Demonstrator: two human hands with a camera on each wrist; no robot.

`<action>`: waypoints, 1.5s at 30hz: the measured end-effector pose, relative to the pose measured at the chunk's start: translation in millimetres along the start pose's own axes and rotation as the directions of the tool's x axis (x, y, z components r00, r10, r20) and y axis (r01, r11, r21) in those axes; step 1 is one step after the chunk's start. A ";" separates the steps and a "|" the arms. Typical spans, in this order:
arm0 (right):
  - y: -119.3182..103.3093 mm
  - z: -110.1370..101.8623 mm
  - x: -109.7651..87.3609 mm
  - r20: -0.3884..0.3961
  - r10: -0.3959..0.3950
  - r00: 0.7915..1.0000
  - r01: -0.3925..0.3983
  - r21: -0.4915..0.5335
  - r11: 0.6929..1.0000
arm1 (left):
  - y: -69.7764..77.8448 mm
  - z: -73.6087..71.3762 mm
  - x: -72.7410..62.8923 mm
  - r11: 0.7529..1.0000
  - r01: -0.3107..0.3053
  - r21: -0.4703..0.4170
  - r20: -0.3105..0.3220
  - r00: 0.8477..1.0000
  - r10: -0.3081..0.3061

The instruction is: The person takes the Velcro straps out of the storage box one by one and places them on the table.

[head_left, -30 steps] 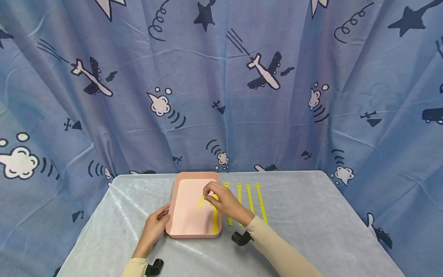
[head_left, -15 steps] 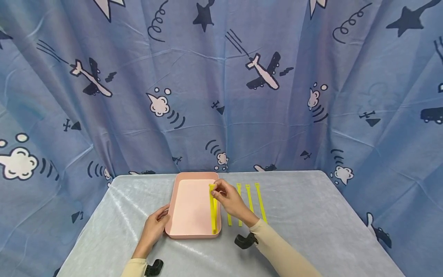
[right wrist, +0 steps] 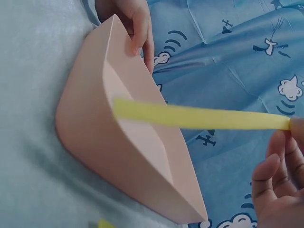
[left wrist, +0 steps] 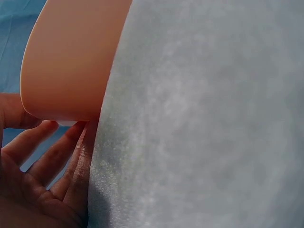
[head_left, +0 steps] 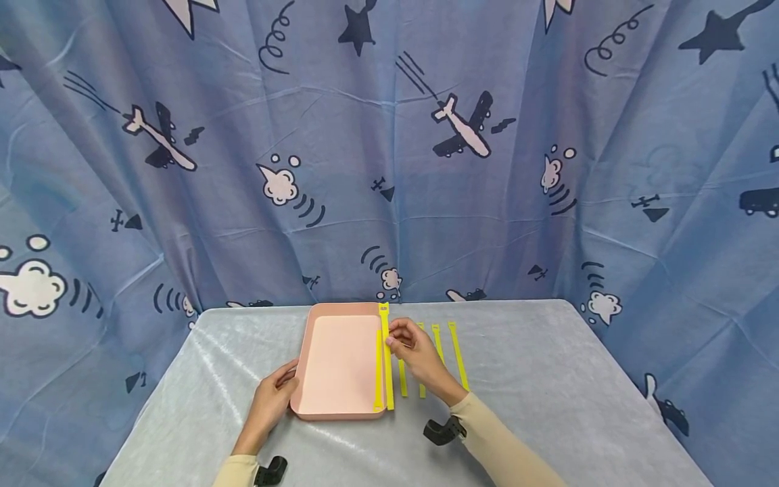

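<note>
My right hand (head_left: 422,355) pinches a yellow slotted cable tie (head_left: 386,365) between thumb and fingers. In the head view this tie stands over the right rim of the pink tray (head_left: 337,414), its slotted end up at the back. The right wrist view shows the held tie (right wrist: 199,118) stretched across the tray's near rim. Another yellow cable tie (head_left: 379,372) lies inside along the tray's right wall. My left hand (head_left: 270,402) grips the tray's left side, a digit hooked over the rim, the other fingers against the outside and underside.
Several more yellow cable ties lie side by side right of the tray, the outermost tie (head_left: 459,358) farthest right; my right hand partly covers some. A grey cloth covers the table (head_left: 523,379). A patterned blue curtain (head_left: 389,169) hangs behind it.
My right hand has moved right from above the tray's middle to its right rim, bringing the pinched cable tie along and straightening it lengthwise. The left hand and tray stay put.
</note>
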State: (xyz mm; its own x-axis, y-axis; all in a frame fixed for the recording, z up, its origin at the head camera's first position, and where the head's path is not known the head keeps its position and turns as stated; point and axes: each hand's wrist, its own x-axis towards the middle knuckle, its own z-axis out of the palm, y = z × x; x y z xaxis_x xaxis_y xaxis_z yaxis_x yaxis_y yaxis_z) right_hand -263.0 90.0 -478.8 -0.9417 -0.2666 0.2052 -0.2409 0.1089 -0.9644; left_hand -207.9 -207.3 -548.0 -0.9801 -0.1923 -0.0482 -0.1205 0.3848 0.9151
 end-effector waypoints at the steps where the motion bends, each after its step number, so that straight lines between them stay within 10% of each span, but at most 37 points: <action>1: 1.8 -1.5 -0.7 -0.009 0.006 1.000 -0.006 0.005 1.000 | 0.0 0.0 -0.1 1.000 0.000 0.000 0.000 1.000 0.000; 45: 40.8 -99.1 -31.0 -0.190 0.193 0.963 -0.201 -0.025 0.979 | -1.0 -1.1 1.4 1.000 -0.007 0.010 0.000 1.000 0.007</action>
State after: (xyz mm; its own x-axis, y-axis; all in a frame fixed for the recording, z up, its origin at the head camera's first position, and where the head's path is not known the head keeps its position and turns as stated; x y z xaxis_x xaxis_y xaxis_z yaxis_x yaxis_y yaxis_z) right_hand -266.9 197.7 -508.0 -0.9976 -0.0539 0.0429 -0.0521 0.1841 -0.9815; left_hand -209.0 -208.9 -548.5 -0.9810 -0.1893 -0.0415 -0.1148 0.3950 0.9115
